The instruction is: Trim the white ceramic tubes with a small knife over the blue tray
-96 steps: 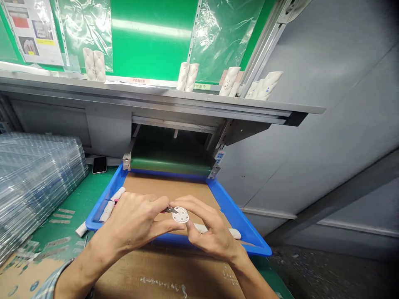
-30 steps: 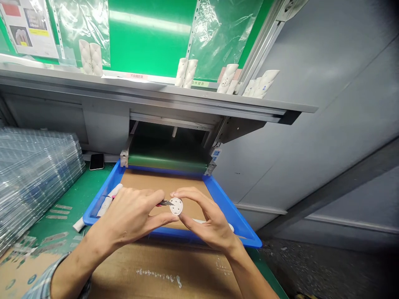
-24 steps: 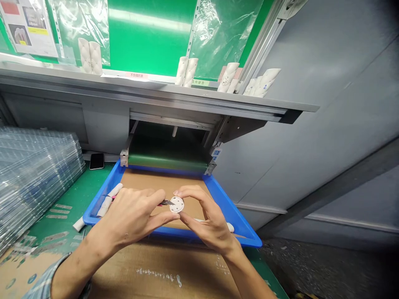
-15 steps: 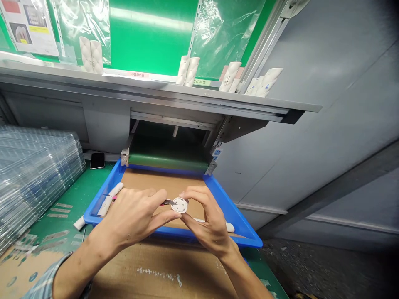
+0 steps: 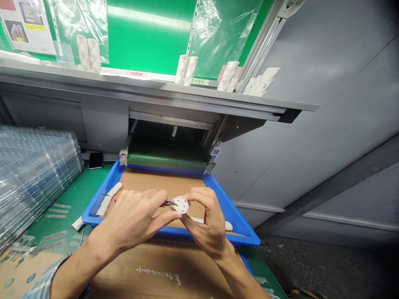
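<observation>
Above the blue tray (image 5: 249,239), toward its near edge, the left hand (image 5: 132,214) grips a pointed tool (image 5: 169,203) at the white round-ended piece (image 5: 181,205) the right hand (image 5: 206,224) pinches.

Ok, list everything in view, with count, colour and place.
Board: one, green, top
Printed sheet: one, mostly white, top left
Shelf: one, grey, below board
Patterned tubes: at least seven, white, on shelf
Conveyor: one, green, under shelf
Socket strip: one, white and blue, right of conveyor
Wall: one, grey, right
Bench: one, green, lower left
Plastic stack: one, clear, far left
Phone: one, black screen, beside stack
Tray: one, blue, at conveyor's end
Cardboard: two, brown, inside tray and nearer the person
Tubular pieces: at least two, white, inside tray
Round piece: one, white, above tray
Pointed tool: one, dark and pink, at round piece
Left hand: one, bare, holding tool
Right hand: one, bare, holding round piece
Sleeve: one, blue plaid, left arm
</observation>
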`<state>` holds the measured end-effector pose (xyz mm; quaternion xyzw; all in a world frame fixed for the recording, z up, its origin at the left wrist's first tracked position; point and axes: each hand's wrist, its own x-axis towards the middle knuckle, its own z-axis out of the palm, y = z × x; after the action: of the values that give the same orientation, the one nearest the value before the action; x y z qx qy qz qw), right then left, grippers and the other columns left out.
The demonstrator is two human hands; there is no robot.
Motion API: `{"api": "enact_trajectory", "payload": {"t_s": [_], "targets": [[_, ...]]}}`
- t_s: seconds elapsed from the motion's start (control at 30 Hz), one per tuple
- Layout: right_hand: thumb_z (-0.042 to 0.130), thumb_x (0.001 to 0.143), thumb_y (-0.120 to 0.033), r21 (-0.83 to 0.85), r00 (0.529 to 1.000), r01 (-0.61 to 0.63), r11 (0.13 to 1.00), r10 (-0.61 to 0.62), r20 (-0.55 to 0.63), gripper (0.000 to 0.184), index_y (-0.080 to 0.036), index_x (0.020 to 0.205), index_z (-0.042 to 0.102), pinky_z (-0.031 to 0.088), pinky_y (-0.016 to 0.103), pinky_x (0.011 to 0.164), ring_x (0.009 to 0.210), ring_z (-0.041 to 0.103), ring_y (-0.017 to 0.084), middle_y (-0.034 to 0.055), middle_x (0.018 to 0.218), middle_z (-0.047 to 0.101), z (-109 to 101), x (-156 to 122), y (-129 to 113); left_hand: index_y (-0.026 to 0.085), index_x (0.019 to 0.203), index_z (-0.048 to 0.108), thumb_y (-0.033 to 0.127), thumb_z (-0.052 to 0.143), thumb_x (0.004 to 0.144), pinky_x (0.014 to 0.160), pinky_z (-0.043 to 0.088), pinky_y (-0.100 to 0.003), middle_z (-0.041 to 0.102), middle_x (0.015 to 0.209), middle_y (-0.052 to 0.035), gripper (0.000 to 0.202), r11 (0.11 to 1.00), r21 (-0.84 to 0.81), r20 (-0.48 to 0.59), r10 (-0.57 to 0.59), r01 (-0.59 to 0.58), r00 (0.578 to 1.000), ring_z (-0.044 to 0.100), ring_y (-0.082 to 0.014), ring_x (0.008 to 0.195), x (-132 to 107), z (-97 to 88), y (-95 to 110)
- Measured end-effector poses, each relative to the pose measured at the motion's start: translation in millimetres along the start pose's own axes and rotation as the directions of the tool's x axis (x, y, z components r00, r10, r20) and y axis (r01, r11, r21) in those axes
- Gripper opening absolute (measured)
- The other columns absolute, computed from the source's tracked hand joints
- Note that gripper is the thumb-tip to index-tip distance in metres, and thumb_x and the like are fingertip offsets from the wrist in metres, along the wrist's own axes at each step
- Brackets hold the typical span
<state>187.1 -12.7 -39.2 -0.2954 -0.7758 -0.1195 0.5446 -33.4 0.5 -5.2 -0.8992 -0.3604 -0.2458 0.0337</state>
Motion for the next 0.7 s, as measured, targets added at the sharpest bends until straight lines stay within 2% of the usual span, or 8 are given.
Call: {"api": "enact_trajectory", "payload": {"t_s": [0.13,0.27,0.43,0.6,0.7], "targets": [[0.07,0.1,-0.01,-0.048,0.999,0.009,0.999,-0.011,-0.03,0.029,-0.023,0.124,0.057,0.06,0.035,0.073,0.086,0.062,0.022,0.0055,0.099,0.067,1.7,-1.3,-1.7,0.024,0.085,0.047,0.063,0.03,0.114,0.058,0.019,-0.032,0.069,0.073,0.0012,0.052,1.0,-0.019,0.003,-0.004,0.005,1.0,0.064,-0.0209,0.059,0.6,2.5,1.7],[0.069,0.101,-0.012,-0.094,0.997,0.021,0.995,-0.027,-0.069,0.03,-0.023,0.125,0.057,0.059,0.035,0.071,0.086,0.063,0.023,0.0053,0.098,0.065,2.6,-2.6,-2.3,0.024,0.083,0.046,0.057,0.026,0.116,0.055,0.019,-0.032,0.067,0.071,0.0015,0.051,0.995,-0.096,0.002,0.016,-0.015,1.0,0.061,-0.0194,0.058,1.0,4.5,4.6],[0.07,0.101,-0.014,-0.124,0.994,0.025,0.992,-0.037,-0.099,0.03,-0.024,0.127,0.057,0.059,0.036,0.07,0.085,0.064,0.023,0.0056,0.098,0.066,3.6,-4.1,-2.2,0.024,0.085,0.048,0.054,0.035,0.116,0.056,0.022,-0.031,0.067,0.073,0.0032,0.044,0.976,-0.218,0.022,0.023,-0.017,1.0,0.058,-0.0182,0.059,-0.3,6.1,5.3],[0.068,0.1,-0.012,-0.143,0.995,0.031,0.989,-0.044,-0.087,0.031,-0.025,0.126,0.057,0.059,0.037,0.071,0.084,0.065,0.023,0.0057,0.099,0.067,3.6,-4.0,-2.3,0.024,0.082,0.045,0.056,0.043,0.113,0.055,0.019,-0.03,0.067,0.071,0.0025,0.044,0.986,-0.167,-0.03,-0.015,0.009,0.999,0.057,-0.0186,0.058,0.6,7.3,4.1],[0.068,0.099,-0.009,-0.137,0.995,0.044,0.99,-0.056,-0.083,0.031,-0.023,0.125,0.057,0.06,0.037,0.072,0.085,0.065,0.023,0.0063,0.099,0.067,3.7,-3.1,-2.6,0.024,0.08,0.046,0.057,0.044,0.112,0.055,0.019,-0.03,0.066,0.069,0.0024,0.046,0.983,-0.184,-0.007,-0.013,0.012,1.0,0.056,-0.0179,0.056,1.3,7.2,2.7]]}}
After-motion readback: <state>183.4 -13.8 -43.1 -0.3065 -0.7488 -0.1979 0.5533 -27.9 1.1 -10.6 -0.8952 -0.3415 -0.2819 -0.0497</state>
